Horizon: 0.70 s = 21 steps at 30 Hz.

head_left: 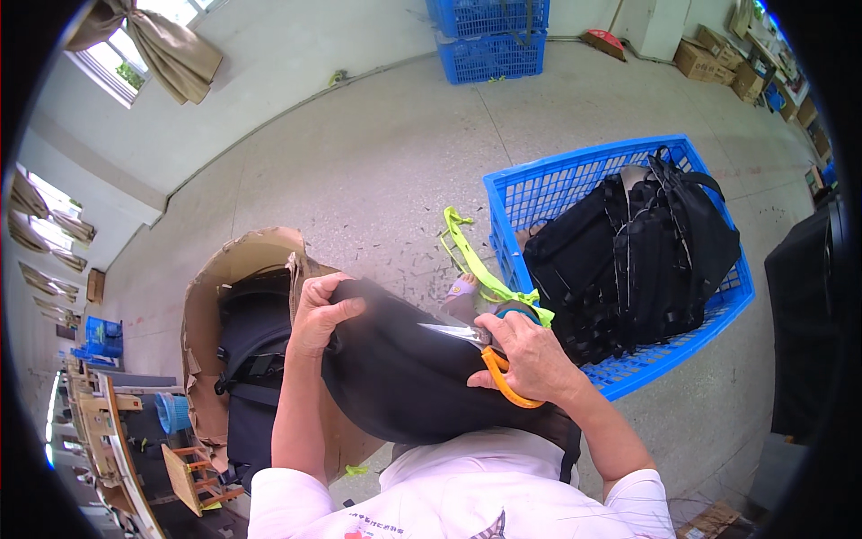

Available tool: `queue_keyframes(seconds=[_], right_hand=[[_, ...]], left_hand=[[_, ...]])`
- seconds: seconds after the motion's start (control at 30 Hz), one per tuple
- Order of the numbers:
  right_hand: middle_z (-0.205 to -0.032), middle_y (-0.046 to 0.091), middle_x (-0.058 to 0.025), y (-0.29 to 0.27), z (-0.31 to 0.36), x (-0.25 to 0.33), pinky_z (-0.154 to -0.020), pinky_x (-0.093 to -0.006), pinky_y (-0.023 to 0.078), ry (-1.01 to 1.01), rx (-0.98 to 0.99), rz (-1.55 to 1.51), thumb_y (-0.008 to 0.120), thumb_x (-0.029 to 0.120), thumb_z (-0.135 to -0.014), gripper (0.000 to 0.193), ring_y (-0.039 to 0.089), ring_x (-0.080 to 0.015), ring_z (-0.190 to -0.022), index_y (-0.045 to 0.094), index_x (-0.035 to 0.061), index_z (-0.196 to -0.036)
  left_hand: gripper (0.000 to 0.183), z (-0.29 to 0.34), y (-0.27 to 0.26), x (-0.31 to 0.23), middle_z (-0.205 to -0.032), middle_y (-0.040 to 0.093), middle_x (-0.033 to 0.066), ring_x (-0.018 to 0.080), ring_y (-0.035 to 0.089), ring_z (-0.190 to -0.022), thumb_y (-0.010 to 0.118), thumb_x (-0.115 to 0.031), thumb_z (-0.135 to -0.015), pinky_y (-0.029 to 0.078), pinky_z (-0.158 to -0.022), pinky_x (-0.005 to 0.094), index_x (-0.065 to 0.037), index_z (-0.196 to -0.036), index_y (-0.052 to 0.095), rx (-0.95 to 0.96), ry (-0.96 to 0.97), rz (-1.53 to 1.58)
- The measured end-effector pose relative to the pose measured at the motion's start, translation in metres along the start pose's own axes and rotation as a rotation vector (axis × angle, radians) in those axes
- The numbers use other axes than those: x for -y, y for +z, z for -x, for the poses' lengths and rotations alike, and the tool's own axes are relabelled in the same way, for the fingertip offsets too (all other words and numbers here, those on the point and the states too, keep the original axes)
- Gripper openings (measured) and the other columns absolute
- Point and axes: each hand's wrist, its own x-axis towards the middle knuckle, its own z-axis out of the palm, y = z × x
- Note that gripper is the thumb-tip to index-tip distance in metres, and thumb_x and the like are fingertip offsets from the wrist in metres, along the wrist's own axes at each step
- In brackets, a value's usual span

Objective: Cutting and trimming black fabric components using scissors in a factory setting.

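Observation:
Across my lap lies a large black fabric piece [395, 377], smooth on the side that faces up. Near its upper left edge my left hand [321, 314] pinches the cloth between thumb and fingers. My right hand [532, 357] is closed around a pair of scissors [458, 333] with silver blades and orange handles. The blades point left over the fabric, and whether they touch it I cannot tell. Part of the scissors' grip is hidden by my fingers. The fabric's lower edge disappears against my shirt.
To the right stands a blue plastic crate [620, 382] filled with black bags [646, 251]. An open cardboard box [199, 314] at left holds more black bags [260, 332]. A neon-yellow strap [469, 251] trails on the floor beside the crate. Blue crates [492, 58] are stacked at the far wall.

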Motion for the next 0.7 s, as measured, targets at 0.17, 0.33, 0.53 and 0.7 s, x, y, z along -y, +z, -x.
queue_keyframes(seconds=[0.17, 0.33, 0.53, 0.7], right_hand=[[-0.079, 0.054, -0.0133, 0.004, -0.013, 0.004, -0.061, -0.0347, 0.048, -0.05, -0.012, 0.043, 0.071, 0.05, -0.069, 0.065, 0.057, -0.0272, -0.071, 0.05, 0.0035, -0.11], [-0.069, 0.055, -0.0151, 0.015, -0.015, -0.001, -0.053, -0.0376, 0.048, -0.106, -0.071, -0.044, 0.068, 0.047, -0.074, 0.054, 0.06, -0.033, -0.062, 0.05, 0.0045, -0.101], [-0.077, 0.056, -0.0159, 0.005, -0.021, 0.01, -0.06, -0.0378, 0.048, -0.043, -0.065, -0.08, 0.071, 0.048, -0.07, 0.061, 0.059, -0.0308, -0.068, 0.052, 0.0041, -0.107], [-0.08, 0.053, -0.0136, -0.006, -0.034, 0.023, -0.061, -0.0359, 0.047, -0.088, -0.091, 0.022, 0.073, 0.048, -0.068, 0.068, 0.056, -0.0272, -0.069, 0.05, 0.0043, -0.113]], left_hand=[[0.018, 0.002, 0.001, 0.0, -0.076, 0.065, 0.0002, 0.007, 0.058, -0.067, 0.064, 0.009, -0.067, 0.046, -0.064, 0.0201, 0.0, -0.082, 0.067, -0.02, -0.018, 0.074], [0.018, 0.003, -0.004, 0.003, -0.075, 0.064, 0.0006, 0.0073, 0.057, -0.066, 0.075, -0.003, -0.066, 0.046, -0.064, 0.0206, -0.001, -0.081, 0.065, -0.033, -0.056, 0.103], [0.015, 0.005, 0.0, -0.002, -0.073, 0.063, 0.0001, 0.0062, 0.055, -0.066, 0.075, -0.003, -0.067, 0.045, -0.063, 0.0198, -0.001, -0.079, 0.065, -0.013, -0.071, 0.078], [0.018, 0.006, 0.004, -0.005, -0.077, 0.064, 0.0015, 0.0069, 0.057, -0.071, 0.074, -0.003, -0.069, 0.046, -0.066, 0.0207, 0.001, -0.085, 0.066, 0.053, -0.037, -0.051]])
